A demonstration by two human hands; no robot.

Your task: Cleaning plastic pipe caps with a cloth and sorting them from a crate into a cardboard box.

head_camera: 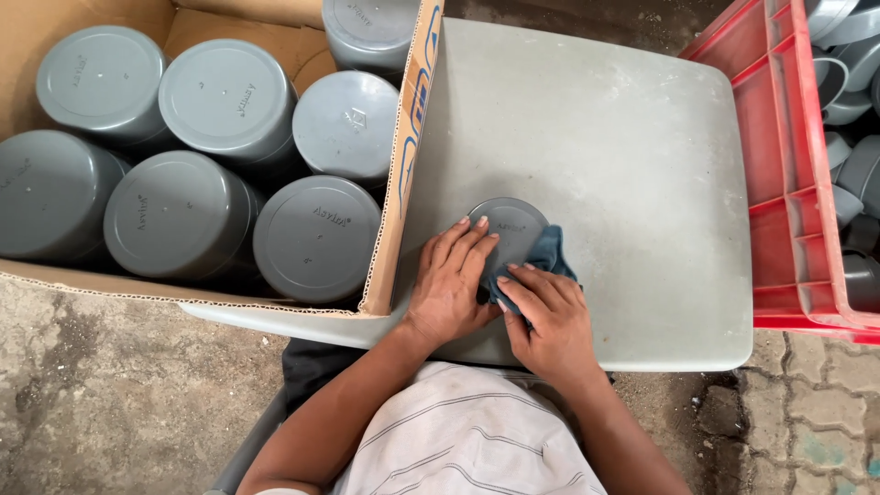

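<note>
A round grey plastic cap [511, 225] lies on a pale grey table [623, 165] near its front edge. My left hand [449, 284] rests flat on the cap's left side, fingers spread over it. My right hand [548, 316] presses a dark blue cloth [550, 255] against the cap's lower right rim. Part of the cloth is hidden under both hands.
An open cardboard box [403, 174] at the left holds several stacks of the same grey caps [229, 96]. A red plastic crate [779, 156] at the right holds grey pipe fittings [857, 174]. Rough concrete and paving lie below.
</note>
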